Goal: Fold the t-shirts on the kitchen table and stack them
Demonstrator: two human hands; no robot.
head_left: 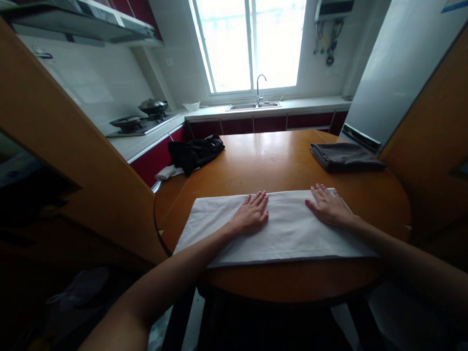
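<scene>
A white cloth (285, 235) lies folded into a long flat shape near the front edge of the wooden table (256, 164). My left hand (251, 214) rests flat on its middle, left of centre, fingers spread and pointing to the far edge. Flat on the cloth's right part lies my right hand (327, 207), its fingers also apart. Neither hand grips anything. The cloth's left end reaches past my left forearm, which hides a part of it.
At the table's back left is a crumpled black garment (197, 154) with a white piece (169, 171) beside it. A folded dark grey cloth (346, 156) lies at the back right. Beyond are a counter (212, 111) with a sink, a stove with pans and a fridge (399, 62).
</scene>
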